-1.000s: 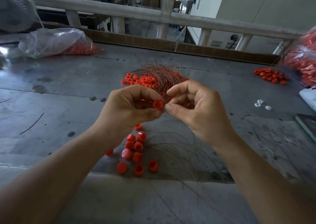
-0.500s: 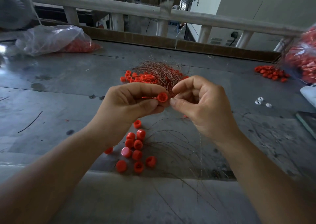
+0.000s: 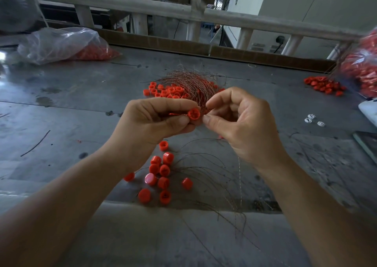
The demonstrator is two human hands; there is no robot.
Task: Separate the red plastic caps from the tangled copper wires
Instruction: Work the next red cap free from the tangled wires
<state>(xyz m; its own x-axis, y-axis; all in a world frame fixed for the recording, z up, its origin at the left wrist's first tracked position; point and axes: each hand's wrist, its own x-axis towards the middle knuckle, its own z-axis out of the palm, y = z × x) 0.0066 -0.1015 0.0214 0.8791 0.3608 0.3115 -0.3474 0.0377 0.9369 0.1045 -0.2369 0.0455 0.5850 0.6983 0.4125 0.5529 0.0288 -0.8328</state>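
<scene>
My left hand (image 3: 155,122) pinches a red plastic cap (image 3: 193,114) between thumb and forefinger, its open end facing me. My right hand (image 3: 240,124) is just right of the cap, thumb and forefinger nearly touching it, pinched on a thin copper wire that hangs down beneath the wrist. Behind the hands lies the tangle of copper wires (image 3: 191,85) with several red caps caught in it. Below the hands sits a loose cluster of separated red caps (image 3: 161,173) beside a spread of loose copper strands (image 3: 214,177) on the grey table (image 3: 71,107).
A clear plastic bag with red caps (image 3: 67,44) lies at the back left. Another bag of red caps (image 3: 361,67) is at the right edge, with a small heap of caps (image 3: 324,85) beside it. Small white pieces (image 3: 312,120) lie to the right. A railing (image 3: 183,14) runs behind the table.
Both hands stayed together with the cap between them, shifting slightly up and right. The right hand's fingers have opened a little at the cap.
</scene>
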